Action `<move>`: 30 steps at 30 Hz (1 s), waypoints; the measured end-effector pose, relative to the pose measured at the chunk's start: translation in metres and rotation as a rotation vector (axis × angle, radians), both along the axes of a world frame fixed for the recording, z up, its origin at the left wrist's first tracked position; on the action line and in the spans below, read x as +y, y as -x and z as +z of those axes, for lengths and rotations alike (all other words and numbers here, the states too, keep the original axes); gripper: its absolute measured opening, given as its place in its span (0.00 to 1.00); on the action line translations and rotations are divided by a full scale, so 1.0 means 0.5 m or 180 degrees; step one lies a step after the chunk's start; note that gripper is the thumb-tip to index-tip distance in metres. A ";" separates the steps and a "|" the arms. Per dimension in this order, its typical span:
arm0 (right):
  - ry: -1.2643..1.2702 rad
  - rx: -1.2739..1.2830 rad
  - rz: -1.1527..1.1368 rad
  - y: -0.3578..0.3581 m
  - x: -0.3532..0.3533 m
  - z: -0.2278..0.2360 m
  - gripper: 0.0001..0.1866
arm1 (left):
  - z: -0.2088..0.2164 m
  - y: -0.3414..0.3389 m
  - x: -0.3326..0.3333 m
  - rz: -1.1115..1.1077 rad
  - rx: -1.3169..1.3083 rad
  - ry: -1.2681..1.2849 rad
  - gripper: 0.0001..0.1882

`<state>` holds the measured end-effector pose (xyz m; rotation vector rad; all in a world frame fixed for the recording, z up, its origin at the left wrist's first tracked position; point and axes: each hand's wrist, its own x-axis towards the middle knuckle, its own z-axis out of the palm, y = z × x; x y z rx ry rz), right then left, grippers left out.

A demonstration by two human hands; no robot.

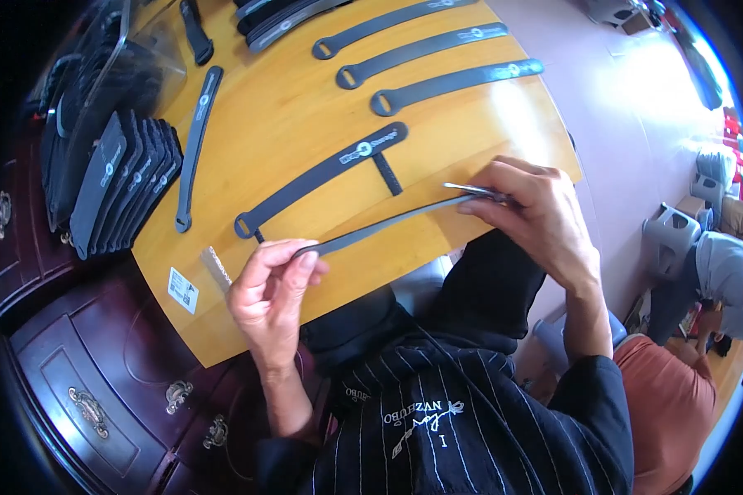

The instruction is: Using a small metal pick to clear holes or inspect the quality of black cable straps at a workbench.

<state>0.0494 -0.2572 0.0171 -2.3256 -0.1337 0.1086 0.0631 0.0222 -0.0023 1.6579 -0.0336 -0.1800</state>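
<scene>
A dark grey strap (388, 223) is stretched edge-on between my hands, just over the near part of the table. My left hand (272, 285) pinches its left end between thumb and fingers. At the other end, my right hand (541, 210) is closed round the strap's tip and a slim, pointed, silver-metal tool (464, 189); the fingers hide the rest of that tool. Beyond lies a flat grey strap (314, 183) with a slotted end and a white print. A short black strip (386, 175) sticks out from under it.
Three slotted straps (454, 82) lie side by side at the far right of the wooden table (289, 107). A stack of folded straps (124, 186) stands at the left, near a single strap (198, 148). Dark drawers (82, 404) are below left. Another person (664, 404) sits at the right.
</scene>
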 end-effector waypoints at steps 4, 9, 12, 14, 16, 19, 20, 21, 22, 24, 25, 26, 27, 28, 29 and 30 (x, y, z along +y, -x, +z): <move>-0.0487 0.0208 -0.0111 -0.015 -0.007 -0.009 0.12 | -0.008 0.003 0.052 0.0361 0.0339 0.0201 0.07; -0.0919 0.0948 -0.0413 -0.051 0.023 0.002 0.11 | -0.014 0.011 0.077 0.0870 0.0380 0.0825 0.09; -0.1072 0.0797 -0.0554 -0.055 0.027 -0.019 0.11 | -0.007 0.009 0.073 0.1025 0.0486 0.0764 0.08; -0.1315 0.0958 -0.0817 -0.058 0.032 -0.019 0.09 | -0.015 0.012 0.080 0.0981 0.0547 0.0538 0.09; -0.1480 0.1244 -0.0911 -0.064 0.031 0.002 0.06 | -0.014 0.004 0.073 0.0894 0.0392 0.0106 0.09; -0.1551 0.1208 -0.0900 -0.071 0.043 0.001 0.06 | -0.025 -0.005 0.067 0.0942 -0.0056 -0.0513 0.10; -0.1539 0.1227 -0.0884 -0.072 0.042 0.002 0.06 | -0.024 -0.010 0.064 0.1032 -0.0098 -0.0598 0.10; -0.1455 0.1192 -0.0790 -0.075 0.044 -0.005 0.06 | -0.021 -0.010 0.068 0.1152 -0.0149 -0.0738 0.10; -0.1369 0.1152 -0.0702 -0.080 0.045 -0.012 0.06 | -0.020 -0.010 0.072 0.1238 -0.0082 -0.0860 0.10; -0.1336 0.1048 -0.0690 -0.089 0.040 -0.025 0.07 | -0.023 -0.017 0.077 0.1309 -0.0055 -0.0891 0.11; -0.1273 0.0918 -0.0727 -0.091 0.039 -0.030 0.08 | -0.025 -0.022 0.077 0.1336 -0.0037 -0.0880 0.11; -0.1327 0.0897 -0.0923 -0.093 0.048 -0.034 0.10 | -0.024 -0.026 0.073 0.1414 0.0016 -0.0695 0.10; -0.1330 0.0910 -0.0902 -0.095 0.053 -0.036 0.10 | -0.027 -0.029 0.074 0.1436 0.0024 -0.0705 0.10; -0.1195 0.0850 -0.1003 -0.096 0.050 -0.028 0.10 | -0.031 -0.037 0.069 0.1416 -0.0046 -0.0627 0.09; -0.1059 0.0789 -0.1104 -0.097 0.047 -0.020 0.10 | -0.034 -0.044 0.064 0.1396 -0.0117 -0.0547 0.08; -0.1087 0.0803 -0.1067 -0.099 0.050 -0.025 0.10 | -0.032 -0.045 0.068 0.1429 -0.0057 -0.0612 0.07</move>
